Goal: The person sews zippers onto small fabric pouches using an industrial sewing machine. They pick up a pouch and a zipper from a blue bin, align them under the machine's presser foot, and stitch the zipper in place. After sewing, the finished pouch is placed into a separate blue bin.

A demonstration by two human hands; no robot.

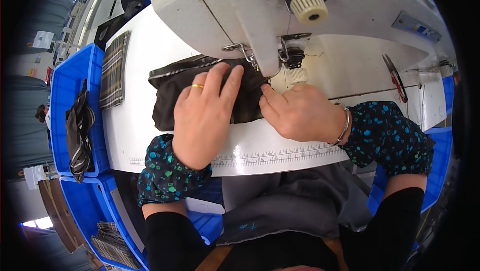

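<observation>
A dark brown fabric piece (165, 98) lies bunched on the white sewing table (135, 126). A metal-toothed zipper (182, 70) runs along its far edge. My left hand (202, 113) rests flat on the fabric, fingers stretched forward, left of the needle area. Close to the presser foot (256, 67) of the sewing machine (200, 18), my right hand (300, 113) has its fingers closed on the fabric's right edge. The fingertips partly hide that edge. The fabric reaches under the machine head.
Scissors (397, 82) with red and black handles lie at the right. Folded plaid cloth (114, 71) sits at the table's left side. Blue bins (57, 86) stand beyond it, one with dark cloth (80, 131) over its edge. A printed ruler (270, 158) follows the near edge.
</observation>
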